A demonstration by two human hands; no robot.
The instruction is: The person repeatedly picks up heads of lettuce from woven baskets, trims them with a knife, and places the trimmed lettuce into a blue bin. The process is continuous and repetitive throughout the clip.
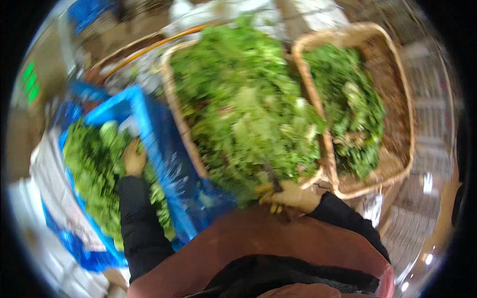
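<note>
My left hand (pixel 134 158), in a yellowish glove, reaches into a blue plastic crate (pixel 149 138) and rests among leafy green vegetables (pixel 93 175). Blur hides whether its fingers grip any of them. My right hand (pixel 292 197), gloved alike, is shut on a dark-bladed knife (pixel 272 174) whose blade points up and away from me. That hand is at the near edge of a wicker basket (pixel 173 85) heaped with leafy greens (pixel 246 108). To the right, a second wicker basket (pixel 408 111) holds a smaller pile of greens (pixel 354 111) on its left side.
Blue plastic film (pixel 182 182) hangs between the crate and the middle basket. A white sack (pixel 63 193) lies left of the crate. Behind stand another container with an orange rim (pixel 149 46) and white bags (pixel 223 11). Stacked light grid-like crates (pixel 432 111) are at the right.
</note>
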